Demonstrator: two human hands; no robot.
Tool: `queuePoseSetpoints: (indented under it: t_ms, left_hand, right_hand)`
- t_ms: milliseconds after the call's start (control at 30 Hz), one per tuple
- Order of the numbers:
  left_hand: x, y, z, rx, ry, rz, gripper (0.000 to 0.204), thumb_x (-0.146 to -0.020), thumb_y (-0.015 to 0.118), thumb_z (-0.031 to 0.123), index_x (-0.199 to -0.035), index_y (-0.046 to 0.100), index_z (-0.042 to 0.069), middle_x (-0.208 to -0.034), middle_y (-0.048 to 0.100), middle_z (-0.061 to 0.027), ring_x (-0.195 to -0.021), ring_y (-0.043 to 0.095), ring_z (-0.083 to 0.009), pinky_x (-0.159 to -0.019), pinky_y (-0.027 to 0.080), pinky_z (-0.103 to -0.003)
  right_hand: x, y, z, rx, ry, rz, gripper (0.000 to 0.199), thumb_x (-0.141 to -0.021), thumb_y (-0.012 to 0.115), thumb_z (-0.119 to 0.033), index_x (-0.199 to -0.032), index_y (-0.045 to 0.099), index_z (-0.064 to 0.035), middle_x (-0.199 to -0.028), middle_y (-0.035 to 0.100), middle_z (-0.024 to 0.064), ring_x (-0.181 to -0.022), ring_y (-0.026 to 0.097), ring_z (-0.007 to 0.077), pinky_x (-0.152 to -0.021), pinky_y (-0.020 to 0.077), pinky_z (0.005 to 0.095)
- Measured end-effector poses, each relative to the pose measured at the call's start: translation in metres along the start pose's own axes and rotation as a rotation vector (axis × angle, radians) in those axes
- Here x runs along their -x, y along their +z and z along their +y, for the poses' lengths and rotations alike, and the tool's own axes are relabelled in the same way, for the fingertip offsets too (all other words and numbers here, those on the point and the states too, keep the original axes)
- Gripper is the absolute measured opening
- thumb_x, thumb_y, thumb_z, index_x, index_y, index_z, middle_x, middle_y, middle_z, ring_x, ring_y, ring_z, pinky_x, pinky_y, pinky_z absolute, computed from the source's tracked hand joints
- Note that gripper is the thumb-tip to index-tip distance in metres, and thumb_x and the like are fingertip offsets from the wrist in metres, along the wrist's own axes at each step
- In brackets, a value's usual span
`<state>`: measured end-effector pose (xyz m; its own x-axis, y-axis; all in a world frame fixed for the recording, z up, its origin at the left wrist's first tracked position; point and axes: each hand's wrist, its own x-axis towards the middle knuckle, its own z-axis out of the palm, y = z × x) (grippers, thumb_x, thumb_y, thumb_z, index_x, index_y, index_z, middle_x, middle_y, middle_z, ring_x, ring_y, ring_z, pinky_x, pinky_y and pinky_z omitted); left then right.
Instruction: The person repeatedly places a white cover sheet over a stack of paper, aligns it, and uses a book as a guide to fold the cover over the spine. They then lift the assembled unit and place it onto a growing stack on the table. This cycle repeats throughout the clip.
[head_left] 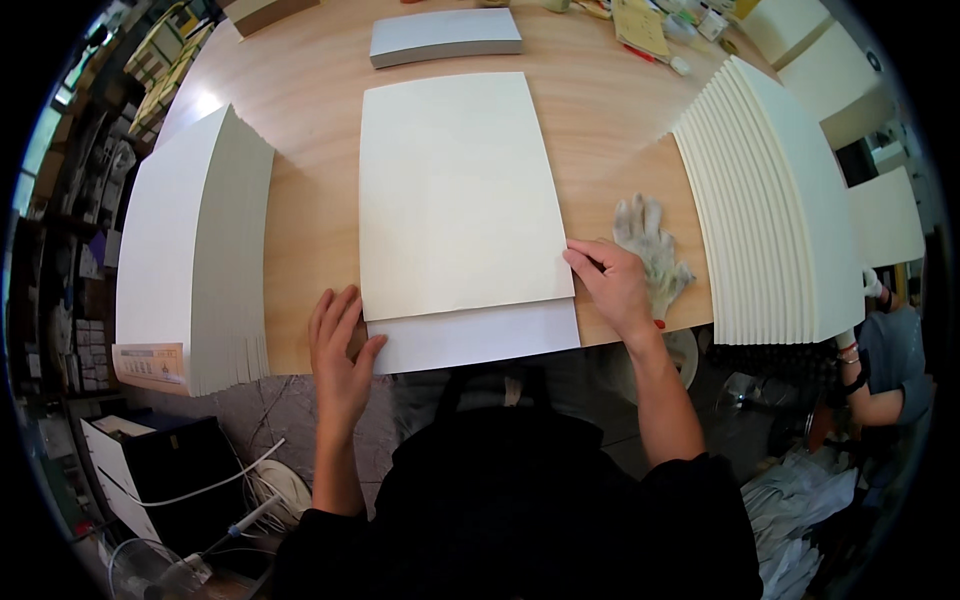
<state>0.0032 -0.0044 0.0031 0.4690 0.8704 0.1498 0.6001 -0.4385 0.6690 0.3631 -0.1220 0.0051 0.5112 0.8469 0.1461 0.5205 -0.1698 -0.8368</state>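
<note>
A cream sheet (460, 190), perhaps thin card, lies in the middle of the table. Beneath it a white sheet (480, 334) sticks out along the near edge. My right hand (612, 282) has its thumb and forefinger pinched at the cream sheet's right edge, near the lower corner. Against the left edge, by the lower left corner, rests my left hand (341, 345), its fingers stretched out and the thumb over the white sheet's side. A worn grey-white work glove (652, 255) lies just beyond my right hand.
Tall white paper stacks stand left (170, 240) and right (790, 210) on the wooden table (315, 200). A smaller paper stack (445, 35) sits at the far side. A black cabinet (185, 480) is below left. Another person's arm (868, 390) shows at the right.
</note>
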Motion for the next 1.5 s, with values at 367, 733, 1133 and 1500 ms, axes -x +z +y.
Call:
queuePoseSetpoints:
  t_ms: [367,733,1133,1500]
  left_hand:
    - [0.001,0.0,-0.006,-0.031,0.058,0.009,0.06,-0.084,0.08,0.0,-0.142,0.065,0.003,-0.156,0.058,-0.0101,-0.156,0.036,-0.0382,-0.127,0.031,-0.05]
    - [-0.016,0.001,0.029,0.01,0.159,-0.003,0.078,-0.078,0.09,0.017,-0.147,0.056,0.004,-0.155,0.055,-0.0146,-0.151,0.043,-0.04,-0.124,0.035,-0.05]
    - [-0.053,-0.001,0.069,-0.15,0.559,-0.392,0.089,-0.071,0.094,0.032,-0.147,0.056,0.006,-0.147,0.06,-0.0172,-0.134,0.058,-0.0377,-0.112,0.047,-0.049]
    - [-0.088,-0.02,0.016,0.082,0.234,-0.406,0.031,-0.083,0.088,0.023,-0.095,0.07,0.001,-0.131,0.061,-0.016,-0.121,0.061,-0.0329,-0.1,0.053,-0.041]
  right_hand:
    - [-0.003,-0.004,-0.006,0.089,-0.02,-0.056,0.023,-0.098,0.073,-0.02,-0.112,0.078,-0.0022,-0.088,0.072,0.0133,-0.079,0.068,0.0308,-0.073,0.0532,0.0384]
    - [-0.001,-0.003,0.0,-0.011,-0.009,0.008,0.024,-0.102,0.067,-0.019,-0.116,0.075,-0.0006,-0.095,0.075,0.0151,-0.085,0.072,0.0295,-0.078,0.0553,0.0369]
    - [0.049,-0.043,-0.03,0.1,-0.237,-0.172,0.078,-0.084,0.089,-0.024,-0.152,0.055,-0.0073,-0.156,0.05,0.0187,-0.146,0.045,0.0358,-0.118,0.0397,0.0464]
    - [-0.001,0.006,-0.006,-0.028,-0.221,-0.164,0.024,-0.08,0.089,-0.014,-0.094,0.073,-0.0054,-0.122,0.07,0.0109,-0.136,0.053,0.0391,-0.115,0.0421,0.0462]
